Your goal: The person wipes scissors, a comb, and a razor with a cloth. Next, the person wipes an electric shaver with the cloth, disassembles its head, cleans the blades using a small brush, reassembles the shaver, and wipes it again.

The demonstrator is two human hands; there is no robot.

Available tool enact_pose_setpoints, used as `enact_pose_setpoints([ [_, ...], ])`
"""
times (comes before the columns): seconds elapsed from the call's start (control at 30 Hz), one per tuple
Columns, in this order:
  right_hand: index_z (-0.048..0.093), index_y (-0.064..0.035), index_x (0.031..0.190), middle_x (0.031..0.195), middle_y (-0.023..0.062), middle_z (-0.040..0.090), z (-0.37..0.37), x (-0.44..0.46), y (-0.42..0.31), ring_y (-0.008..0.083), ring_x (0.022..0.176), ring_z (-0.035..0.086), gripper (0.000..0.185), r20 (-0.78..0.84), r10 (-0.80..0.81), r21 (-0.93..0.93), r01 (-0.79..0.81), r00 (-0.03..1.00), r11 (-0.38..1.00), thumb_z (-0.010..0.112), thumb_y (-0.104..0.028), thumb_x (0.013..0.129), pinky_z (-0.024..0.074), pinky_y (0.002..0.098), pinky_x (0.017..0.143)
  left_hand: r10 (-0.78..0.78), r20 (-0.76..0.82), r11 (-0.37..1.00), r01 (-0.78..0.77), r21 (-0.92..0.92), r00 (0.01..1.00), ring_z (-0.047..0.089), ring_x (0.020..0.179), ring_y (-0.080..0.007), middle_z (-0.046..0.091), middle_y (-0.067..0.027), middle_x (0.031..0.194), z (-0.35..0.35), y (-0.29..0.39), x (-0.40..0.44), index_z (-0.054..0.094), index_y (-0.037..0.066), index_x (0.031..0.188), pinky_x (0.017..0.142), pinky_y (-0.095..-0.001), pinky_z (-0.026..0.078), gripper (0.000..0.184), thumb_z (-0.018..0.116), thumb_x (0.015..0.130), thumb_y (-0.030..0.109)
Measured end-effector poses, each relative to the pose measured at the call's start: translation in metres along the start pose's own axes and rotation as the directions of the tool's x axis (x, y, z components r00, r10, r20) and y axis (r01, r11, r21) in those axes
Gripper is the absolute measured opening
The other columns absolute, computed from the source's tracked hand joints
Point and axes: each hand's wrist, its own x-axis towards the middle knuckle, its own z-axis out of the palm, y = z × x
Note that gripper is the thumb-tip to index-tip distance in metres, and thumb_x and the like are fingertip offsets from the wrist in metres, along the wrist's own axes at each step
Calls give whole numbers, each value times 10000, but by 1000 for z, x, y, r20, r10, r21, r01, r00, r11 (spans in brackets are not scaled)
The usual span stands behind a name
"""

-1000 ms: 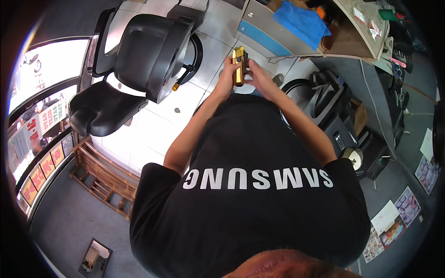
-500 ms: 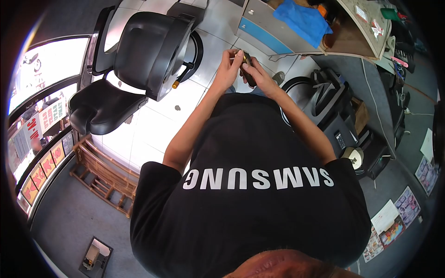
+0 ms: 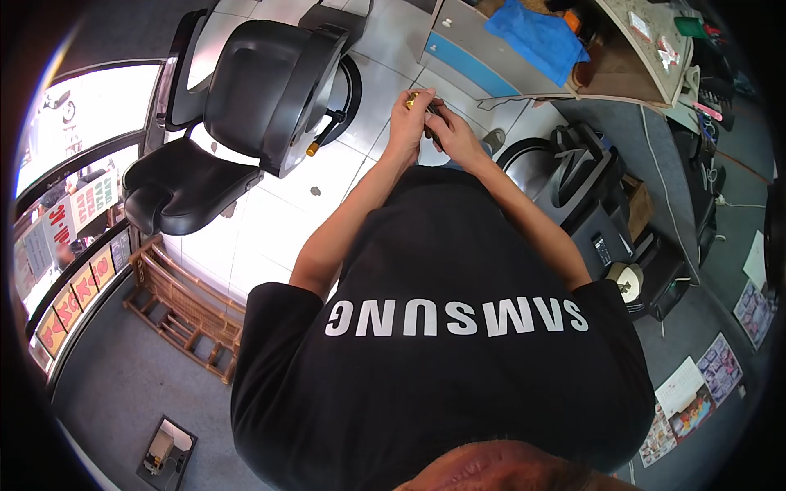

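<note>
Both hands are together in front of my body, at the upper middle of the head view. My left hand (image 3: pixel 404 127) is closed around one end of what looks like a black and gold hair clipper (image 3: pixel 433 137), with a gold part (image 3: pixel 411 102) showing by its fingers. On the other side, my right hand (image 3: pixel 455 136) grips the dark body of the clipper. Fingers cover most of it, so its exact pose is hidden.
A black barber chair (image 3: pixel 250 90) stands on the white tiles at left, above a bamboo bench (image 3: pixel 184 307). At upper right a cabinet (image 3: pixel 471 65) bears a blue cloth (image 3: pixel 536 37). Another black chair (image 3: pixel 565 176) stands at right.
The clipper has turned in my hands: its gold part now shows beside my left fingers and less of its dark body is visible. My right fingers have shifted closer over it.
</note>
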Motion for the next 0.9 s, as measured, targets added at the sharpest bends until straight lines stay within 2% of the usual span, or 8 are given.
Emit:
enact_pose_setpoints([
  [0.07, 618, 80, 1320, 784, 78, 648, 1, 0, -2, 146, 627, 581, 657, -20, -17, -1, 17, 1000, 1000, 619, -490, 993, 445, 305, 572, -13, 26, 1000, 13, 27, 1000, 709, 887, -239, 704, -160, 1053, -4, 1, 4, 558, -13, 1202, 731, -376, 611, 424, 697, 980, 320],
  [0.17, 646, 58, 1252, 770, 70, 647, -2, 0, -3, 148, 611, 579, 622, -18, 16, -24, -17, 1000, 1000, 613, -506, 990, 448, 311, 564, -57, 70, 995, 51, 82, 996, 708, 892, -243, 701, -171, 1049, -7, 7, 7, 559, -35, 1224, 736, -371, 611, 451, 678, 989, 332],
  [0.3, 656, 21, 1196, 758, 63, 638, 1, -4, -8, 146, 604, 580, 586, -18, 168, -20, -168, 986, 986, 597, -525, 992, 453, 316, 563, -200, 96, 970, 183, 162, 975, 702, 824, -227, 691, -158, 1008, -10, 14, 10, 591, -54, 1185, 694, -364, 606, 466, 670, 993, 363],
  [0.4, 619, -11, 965, 785, 24, 564, 5, -14, -29, 96, 577, 487, 470, -10, 233, 82, -231, 973, 969, 559, -472, 1036, 376, 264, 520, -251, 122, 950, 220, 220, 960, 680, 721, -225, 677, -144, 932, -12, 18, 13, 606, -63, 1139, 623, -360, 581, 466, 652, 1001, 379],
  [0.47, 627, -15, 984, 778, 26, 562, 9, -11, -18, 100, 569, 487, 490, -62, 192, 48, -190, 979, 981, 550, -496, 1031, 374, 266, 512, -250, 110, 944, 217, 250, 962, 647, 588, -244, 661, -145, 851, -12, 19, 14, 595, -74, 1097, 525, -362, 537, 460, 625, 1014, 377],
  [0.67, 674, -16, 1115, 730, 39, 598, 7, -3, -12, 143, 593, 554, 550, -40, 252, 38, -250, 967, 967, 564, -543, 1004, 435, 318, 547, -261, 96, 930, 224, 292, 961, 643, 561, -254, 657, -133, 786, -16, 14, 24, 618, -51, 1014, 672, -383, 594, 479, 596, 1023, 427],
  [0.77, 690, -13, 1062, 729, 37, 592, 7, 1, -12, 134, 603, 556, 553, -71, 206, -12, -207, 976, 978, 568, -549, 1000, 430, 313, 542, -325, 137, 894, 256, 369, 936, 673, 763, -179, 670, -90, 897, -22, 25, 25, 652, -43, 1097, 715, -324, 587, 510, 614, 1016, 460],
  [0.9, 696, 13, 1047, 763, 69, 632, 3, -2, -28, 171, 670, 599, 606, 27, 292, 68, -293, 956, 954, 578, -578, 980, 469, 338, 594, -298, 122, 892, 230, 390, 947, 679, 823, -178, 673, -89, 909, -24, 26, 28, 656, -43, 1106, 725, -327, 592, 550, 570, 1030, 495],
])
